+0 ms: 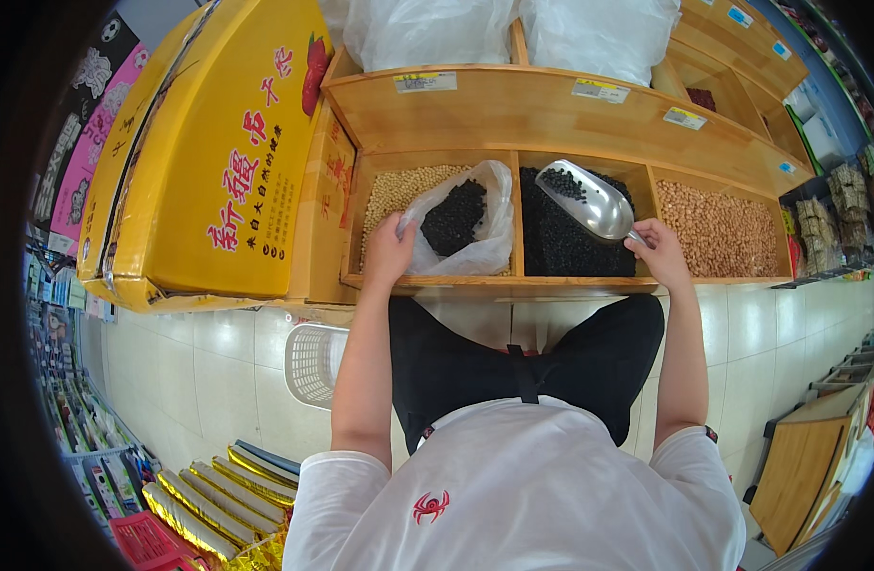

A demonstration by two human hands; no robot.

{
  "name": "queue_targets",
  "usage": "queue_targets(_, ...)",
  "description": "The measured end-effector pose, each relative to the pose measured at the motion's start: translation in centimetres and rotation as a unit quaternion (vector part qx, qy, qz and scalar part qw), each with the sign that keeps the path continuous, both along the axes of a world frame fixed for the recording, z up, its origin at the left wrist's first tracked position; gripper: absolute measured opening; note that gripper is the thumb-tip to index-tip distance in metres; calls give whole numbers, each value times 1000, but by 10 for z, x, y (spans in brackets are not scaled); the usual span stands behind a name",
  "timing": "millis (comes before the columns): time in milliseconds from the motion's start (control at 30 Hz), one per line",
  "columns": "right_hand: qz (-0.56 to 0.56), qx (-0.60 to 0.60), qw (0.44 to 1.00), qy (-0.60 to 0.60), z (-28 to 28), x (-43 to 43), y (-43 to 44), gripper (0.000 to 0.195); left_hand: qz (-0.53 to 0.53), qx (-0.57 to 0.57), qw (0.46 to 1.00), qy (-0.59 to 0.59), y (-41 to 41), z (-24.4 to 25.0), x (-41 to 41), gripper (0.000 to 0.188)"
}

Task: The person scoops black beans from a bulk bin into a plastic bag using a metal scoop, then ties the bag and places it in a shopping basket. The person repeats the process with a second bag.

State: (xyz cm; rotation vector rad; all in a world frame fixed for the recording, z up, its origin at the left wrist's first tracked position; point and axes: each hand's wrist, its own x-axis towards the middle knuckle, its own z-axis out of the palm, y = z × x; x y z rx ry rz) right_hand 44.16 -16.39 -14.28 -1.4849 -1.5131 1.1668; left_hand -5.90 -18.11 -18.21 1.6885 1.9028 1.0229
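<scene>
My right hand (658, 250) grips the handle of a metal scoop (608, 213). A few black beans lie near the scoop's mouth, and the scoop rests over a compartment of black beans (551, 250). My left hand (392, 250) pinches the left rim of a clear plastic bag (500, 214). Inside that bag, which stands with its mouth spread, is a heap of black beans (451, 221). The bag sits on pale yellow beans, probably soybeans (398, 185), in the left compartment.
Brown peanuts (719, 235) fill the right compartment of the wooden bin (465, 283). A large yellow carton (216, 178) stands at the left. White plastic bags (437, 36) sit on the tier above. A white basket (308, 367) is on the floor to my left.
</scene>
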Motion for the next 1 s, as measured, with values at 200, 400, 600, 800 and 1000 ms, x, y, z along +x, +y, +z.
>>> queue_targets(200,60,58,993,-78,62,-49,-2,26,-3,-15,1000,-6,0,-2,-2,29)
queue_targets(400,90,140,921,-351,118,-105,-13,29,-1,-18,1000,-8,0,-1,-3,28)
queue_targets(600,97,149,888,-423,132,-126,-10,28,4,-17,1000,-10,-1,1,-2,28)
queue_targets(800,57,126,909,-393,138,-103,-18,29,1,-19,1000,-3,-1,3,0,29)
queue_targets(1000,-5,83,906,-414,117,-49,-23,30,1,-22,1000,-4,-1,5,1,29)
